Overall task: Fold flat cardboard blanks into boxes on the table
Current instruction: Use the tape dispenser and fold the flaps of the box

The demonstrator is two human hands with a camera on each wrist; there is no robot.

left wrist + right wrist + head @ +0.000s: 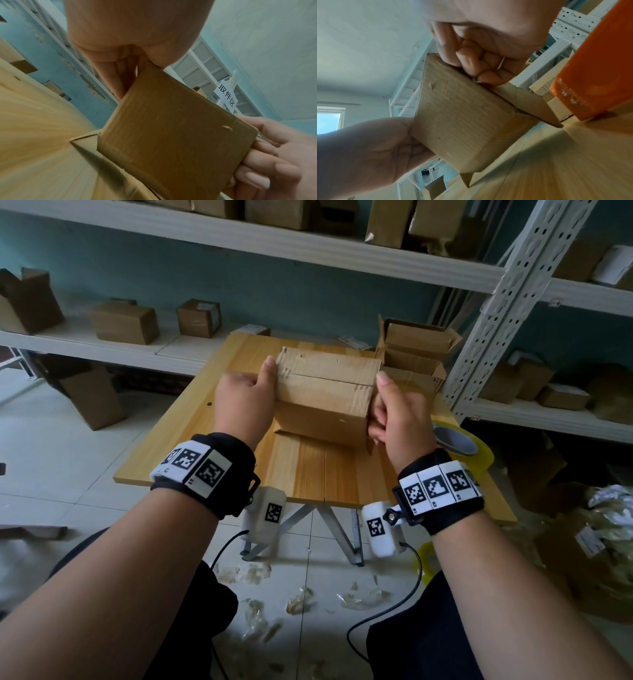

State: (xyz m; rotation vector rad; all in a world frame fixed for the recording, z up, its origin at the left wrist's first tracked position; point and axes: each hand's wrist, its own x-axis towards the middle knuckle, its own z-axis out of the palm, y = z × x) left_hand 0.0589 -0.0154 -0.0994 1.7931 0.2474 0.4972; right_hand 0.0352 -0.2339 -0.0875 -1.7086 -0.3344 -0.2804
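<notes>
The fingers of the right hand are curled tight against the right end of the cardboard box, the thumb lying along the top edge and the fingertips pressing on an end flap, as the right wrist view shows. The left hand grips the opposite end, its thumb up on the top corner and its other fingers reaching behind the end of the box, so the box is held between both hands. The box is folded up into shape, its two top flaps meeting in a seam along the middle, and it is tilted above the wooden table, with a lower flap hanging down toward the tabletop; whether it touches cannot be told. Just behind it, on the far right corner of the table, stands a group of open cardboard boxes. A roll of yellow tape lies on the table near the right wrist. White metal shelves around the table carry more boxes, and scraps of clear tape litter the tiled floor below.
</notes>
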